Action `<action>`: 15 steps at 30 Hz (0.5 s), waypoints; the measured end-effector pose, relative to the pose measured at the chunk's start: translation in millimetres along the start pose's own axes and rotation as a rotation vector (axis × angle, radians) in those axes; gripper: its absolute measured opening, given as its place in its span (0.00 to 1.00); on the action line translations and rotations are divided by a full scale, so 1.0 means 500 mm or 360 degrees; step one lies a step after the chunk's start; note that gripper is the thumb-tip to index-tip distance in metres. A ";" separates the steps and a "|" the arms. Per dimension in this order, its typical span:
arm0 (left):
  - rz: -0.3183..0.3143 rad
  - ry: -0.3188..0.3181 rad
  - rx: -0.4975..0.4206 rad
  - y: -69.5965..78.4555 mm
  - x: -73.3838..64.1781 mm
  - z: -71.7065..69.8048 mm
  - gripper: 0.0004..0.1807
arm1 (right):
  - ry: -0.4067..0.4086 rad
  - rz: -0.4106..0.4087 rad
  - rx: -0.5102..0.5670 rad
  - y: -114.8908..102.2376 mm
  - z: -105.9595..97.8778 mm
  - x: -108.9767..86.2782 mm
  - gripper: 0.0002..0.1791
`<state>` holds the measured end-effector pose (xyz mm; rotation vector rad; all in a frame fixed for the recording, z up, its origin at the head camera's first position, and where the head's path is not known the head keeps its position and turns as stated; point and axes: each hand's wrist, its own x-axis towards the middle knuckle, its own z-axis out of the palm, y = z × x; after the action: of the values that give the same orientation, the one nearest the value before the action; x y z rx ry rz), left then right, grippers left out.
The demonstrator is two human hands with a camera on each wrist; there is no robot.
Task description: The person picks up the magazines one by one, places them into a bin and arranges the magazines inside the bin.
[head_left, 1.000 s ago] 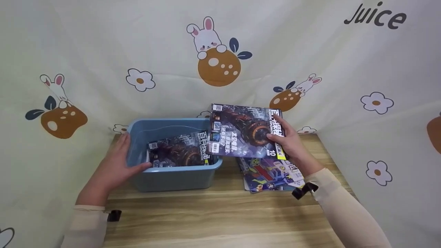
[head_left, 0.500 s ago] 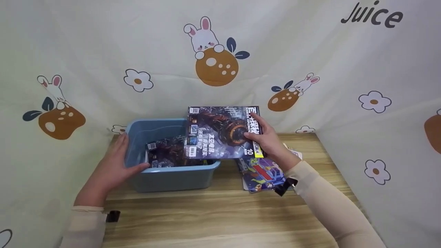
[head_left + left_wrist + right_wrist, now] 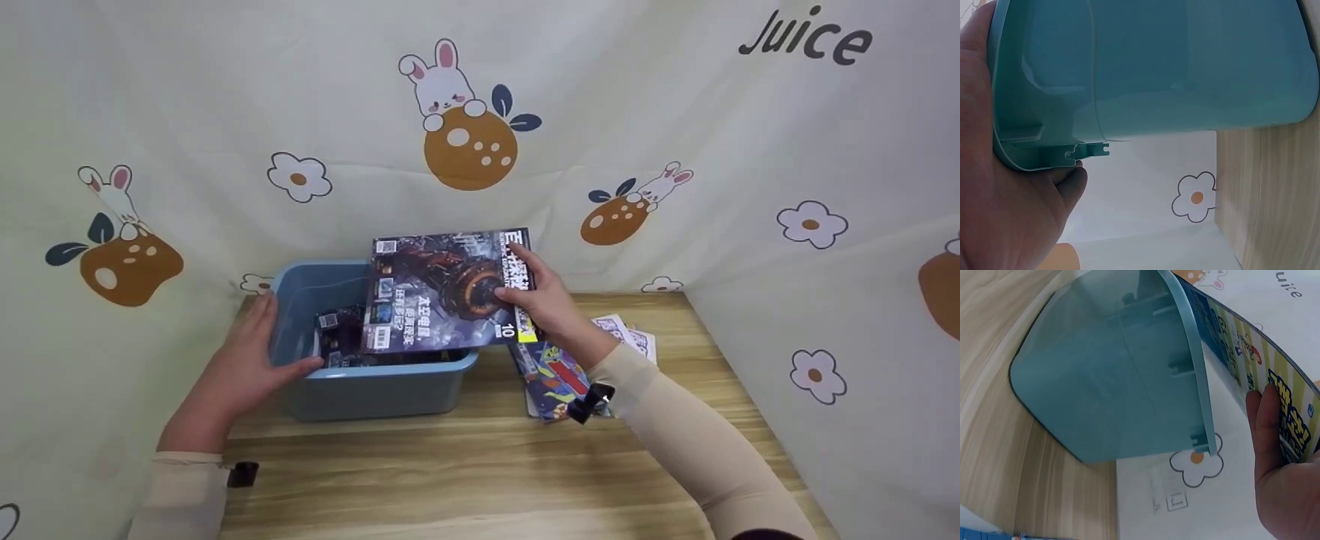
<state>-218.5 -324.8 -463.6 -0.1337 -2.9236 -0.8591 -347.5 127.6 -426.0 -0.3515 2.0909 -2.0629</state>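
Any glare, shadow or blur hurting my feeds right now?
Head: sharp enough to read large print on the held magazine; the lower magazine looks darker, partly covered. Left wrist: pale sheen on the blue bin, left hand dim. Right wrist: right hand shadowed, no strong glare.

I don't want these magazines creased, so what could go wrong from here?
The dark glossy paper magazine is held near one edge by the right hand, so its free end may sag or bend. It juts past the right side of the blue rectangular plastic bin, so a corner might catch on the bin. The beige fabric sleeve passes over a loose, fanned pile of colourful paper magazines and might brush it askew.
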 end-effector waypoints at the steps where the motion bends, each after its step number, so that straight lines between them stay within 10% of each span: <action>1: -0.0004 0.0000 0.0000 0.000 0.000 0.001 0.75 | -0.0003 0.0003 -0.0002 0.000 0.008 0.002 0.49; 15: -0.0042 -0.0013 0.0000 0.001 0.000 0.003 0.76 | -0.0005 -0.0097 -0.0189 0.000 0.109 0.035 0.49</action>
<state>-218.4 -323.5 -464.5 -0.0991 -2.9395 -0.8646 -348.3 70.3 -426.4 -0.4410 2.2331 -1.9736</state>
